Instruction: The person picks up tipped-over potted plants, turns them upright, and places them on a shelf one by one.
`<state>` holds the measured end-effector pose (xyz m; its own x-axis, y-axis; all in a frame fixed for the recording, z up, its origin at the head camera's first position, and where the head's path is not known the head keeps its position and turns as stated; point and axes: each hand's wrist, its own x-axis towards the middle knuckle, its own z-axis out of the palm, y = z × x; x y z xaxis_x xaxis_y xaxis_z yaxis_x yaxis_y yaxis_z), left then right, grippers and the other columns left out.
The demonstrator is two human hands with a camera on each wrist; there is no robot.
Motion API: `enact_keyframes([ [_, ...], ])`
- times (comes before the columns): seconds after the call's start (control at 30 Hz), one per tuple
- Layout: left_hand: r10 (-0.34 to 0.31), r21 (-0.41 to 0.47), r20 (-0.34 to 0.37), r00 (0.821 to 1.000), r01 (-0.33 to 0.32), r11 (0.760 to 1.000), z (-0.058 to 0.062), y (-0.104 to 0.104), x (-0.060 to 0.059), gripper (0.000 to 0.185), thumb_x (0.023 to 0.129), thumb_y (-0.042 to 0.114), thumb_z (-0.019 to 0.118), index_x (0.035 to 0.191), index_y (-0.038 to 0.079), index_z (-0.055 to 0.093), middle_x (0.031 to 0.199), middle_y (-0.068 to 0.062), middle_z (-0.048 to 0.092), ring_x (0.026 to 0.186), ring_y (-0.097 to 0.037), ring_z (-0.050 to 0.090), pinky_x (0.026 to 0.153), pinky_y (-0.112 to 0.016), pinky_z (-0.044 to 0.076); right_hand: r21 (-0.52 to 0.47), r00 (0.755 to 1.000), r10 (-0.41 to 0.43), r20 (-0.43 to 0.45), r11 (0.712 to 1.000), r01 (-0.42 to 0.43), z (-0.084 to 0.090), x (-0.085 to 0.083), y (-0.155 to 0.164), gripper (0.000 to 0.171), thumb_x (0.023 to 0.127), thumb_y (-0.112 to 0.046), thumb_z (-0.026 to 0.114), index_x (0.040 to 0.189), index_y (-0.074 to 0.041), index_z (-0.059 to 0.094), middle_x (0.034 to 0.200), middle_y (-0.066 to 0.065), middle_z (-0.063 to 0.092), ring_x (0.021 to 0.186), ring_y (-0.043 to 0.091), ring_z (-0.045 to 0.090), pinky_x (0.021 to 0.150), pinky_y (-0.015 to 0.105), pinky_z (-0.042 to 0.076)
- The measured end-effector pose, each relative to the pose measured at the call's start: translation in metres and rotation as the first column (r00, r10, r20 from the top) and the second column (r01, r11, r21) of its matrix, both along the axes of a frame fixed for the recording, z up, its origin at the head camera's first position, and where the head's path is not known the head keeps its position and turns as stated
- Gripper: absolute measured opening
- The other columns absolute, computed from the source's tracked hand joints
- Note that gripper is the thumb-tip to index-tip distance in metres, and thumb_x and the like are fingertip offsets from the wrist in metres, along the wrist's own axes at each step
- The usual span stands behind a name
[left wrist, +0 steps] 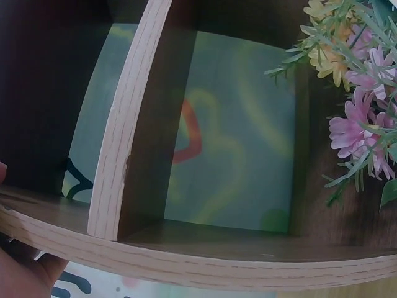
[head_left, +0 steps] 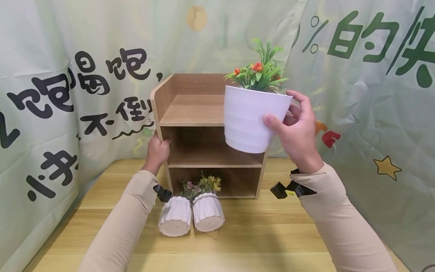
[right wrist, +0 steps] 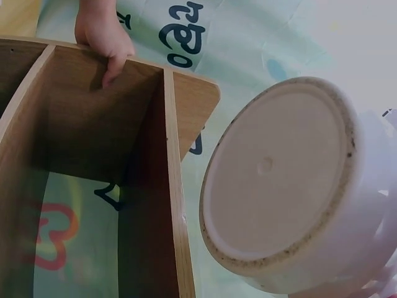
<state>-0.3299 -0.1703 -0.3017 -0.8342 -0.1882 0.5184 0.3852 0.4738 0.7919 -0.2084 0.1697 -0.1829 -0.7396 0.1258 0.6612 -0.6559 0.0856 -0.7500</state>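
The right hand is clamped on the large white pot, thumb on its front and fingers curled at the rim; the fingertips are partly lost behind the wall. This pot is held in the air, upright but slightly tilted, before the right part of the wooden shelf, and it hides that end of the top board. Its green leaves conceal whatever fills it. The right wrist view shows its underside, the far side cut off by the edge. The left hand grips the shelf's left side panel, thumb inside, the other fingers mostly out of sight behind. On the table, the left small pot and the right small pot lie side by side on their sides, bases forward. The left wrist view crops their flowers.
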Motion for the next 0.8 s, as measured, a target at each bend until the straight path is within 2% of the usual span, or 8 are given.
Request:
enact_keyframes([
  [0.47,0.004,-0.008,-0.014,1.000,-0.004,1.000,0.001,0.001,0.003,0.042,0.088,0.010,0.052,0.127,-0.006,0.049,0.120,-0.033,0.057,0.116,-0.043,0.053,0.102,-0.050,0.039,0.036,0.992,-0.111,-0.055,0.993,0.113,0.002,-0.009,-0.004,0.071,0.077,-0.016,0.079,0.137,-0.011,0.041,0.119,0.013,0.059,0.087,0.022,0.065,0.076,0.025,0.054],
  [0.8,0.003,-0.008,-0.011,1.000,-0.003,1.000,0.000,0.000,0.001,0.042,0.088,0.011,0.052,0.127,-0.006,0.049,0.121,-0.032,0.057,0.116,-0.042,0.053,0.102,-0.050,0.039,-0.003,0.984,-0.159,-0.075,0.987,0.159,0.001,-0.019,-0.007,0.075,0.073,-0.018,0.082,0.136,-0.011,0.043,0.121,0.013,0.060,0.088,0.025,0.065,0.073,0.025,0.055],
])
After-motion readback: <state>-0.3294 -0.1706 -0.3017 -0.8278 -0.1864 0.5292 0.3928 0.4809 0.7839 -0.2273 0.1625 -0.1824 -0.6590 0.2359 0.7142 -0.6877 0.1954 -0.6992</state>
